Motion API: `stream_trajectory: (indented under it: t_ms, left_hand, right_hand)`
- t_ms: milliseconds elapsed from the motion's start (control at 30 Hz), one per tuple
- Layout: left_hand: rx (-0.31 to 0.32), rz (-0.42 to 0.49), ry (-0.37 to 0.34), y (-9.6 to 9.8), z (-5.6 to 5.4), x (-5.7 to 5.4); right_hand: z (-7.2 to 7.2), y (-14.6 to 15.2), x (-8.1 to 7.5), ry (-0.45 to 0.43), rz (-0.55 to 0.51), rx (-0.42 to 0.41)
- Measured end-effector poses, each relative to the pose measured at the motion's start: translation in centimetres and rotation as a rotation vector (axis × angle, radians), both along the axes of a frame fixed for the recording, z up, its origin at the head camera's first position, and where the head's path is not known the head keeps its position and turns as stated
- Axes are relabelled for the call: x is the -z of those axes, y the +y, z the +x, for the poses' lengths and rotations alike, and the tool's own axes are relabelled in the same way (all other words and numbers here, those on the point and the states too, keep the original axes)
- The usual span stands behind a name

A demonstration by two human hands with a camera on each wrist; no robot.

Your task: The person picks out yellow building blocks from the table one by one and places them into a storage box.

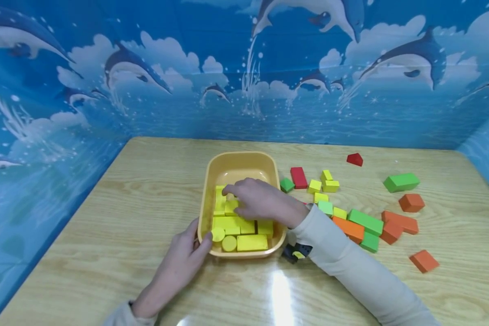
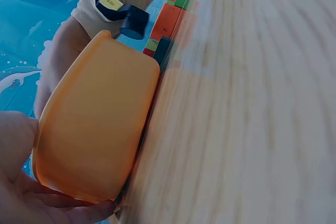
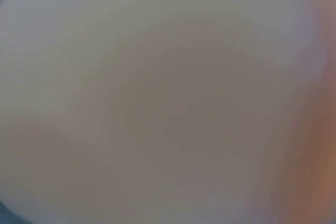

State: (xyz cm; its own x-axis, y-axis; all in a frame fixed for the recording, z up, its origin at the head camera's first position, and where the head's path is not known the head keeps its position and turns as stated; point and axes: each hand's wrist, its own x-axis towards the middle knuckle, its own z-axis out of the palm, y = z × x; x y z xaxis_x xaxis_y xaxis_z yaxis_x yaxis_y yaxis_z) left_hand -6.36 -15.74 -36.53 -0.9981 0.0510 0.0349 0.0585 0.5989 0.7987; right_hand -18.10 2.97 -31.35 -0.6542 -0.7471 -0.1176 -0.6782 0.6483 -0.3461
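A yellow-orange plastic bin (image 1: 244,156) stands on the table, its lower part filled with flat-lying yellow blocks (image 1: 251,243) and short yellow cylinders (image 1: 229,244). My left hand (image 1: 183,253) grips the bin's near left corner, thumb over the rim and fingers along the outer wall; the left wrist view shows those fingers under its edge. Inside the bin, my right hand (image 1: 258,197) reaches down with curled fingers, pinching a small yellow block (image 1: 230,197) that its fingers partly cover. The right wrist view is a blur.
Right of the bin lie loose blocks: small yellow cubes (image 1: 314,186), a red block (image 1: 298,177), green blocks (image 1: 401,182), and orange ones (image 1: 411,202). A dark wrist device (image 1: 296,252) sits under the right sleeve, near the bin's corner. A dolphin-print curtain (image 1: 244,108) borders the table.
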Motion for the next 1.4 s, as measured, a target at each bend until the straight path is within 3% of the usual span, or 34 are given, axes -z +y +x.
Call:
stream_trajectory:
  t_ms: [167,333,433,567,667,867,1000,1133,1267,1400]
  left_hand:
    - [-0.006,0.003,-0.013,0.1,0.1,-0.1]
    - [-0.004,0.003,-0.011,0.1,0.0,0.0]
    - [-0.014,0.012,-0.010,0.1,0.0,0.0]
    - [-0.027,0.010,-0.016,-0.1,0.0,-0.1]
    - [-0.025,0.000,-0.015,-0.1,0.1,-0.1]
    - [-0.017,0.013,-0.003,0.1,0.0,0.1]
    - [-0.016,0.012,-0.002,0.1,0.0,0.1]
    - [-0.017,0.011,0.009,0.1,0.0,0.2]
    - [-0.014,0.015,0.010,0.1,0.1,0.1]
    - [-0.013,0.018,0.003,0.1,0.1,0.1]
  right_hand:
    - [-1.0,3.2,-2.2,0.009,-0.121,0.031]
    - [-2.4,8.4,-3.3,0.046,-0.167,0.178]
    - [-3.7,11.2,-2.8,0.064,-0.076,0.296]
    - [-4.9,13.7,-1.3,-0.018,0.141,0.429]
    - [-5.2,14.8,-0.1,-0.086,0.235,0.489]
    - [-5.4,15.5,0.6,-0.140,0.242,0.546]
    - [-5.1,15.7,0.6,-0.115,0.155,0.575]
    - [-3.3,14.2,-0.5,0.019,-0.030,0.571]
    - [-0.7,11.1,-2.0,0.151,-0.239,0.444]
    - [1.2,7.9,-2.6,0.091,-0.296,0.273]
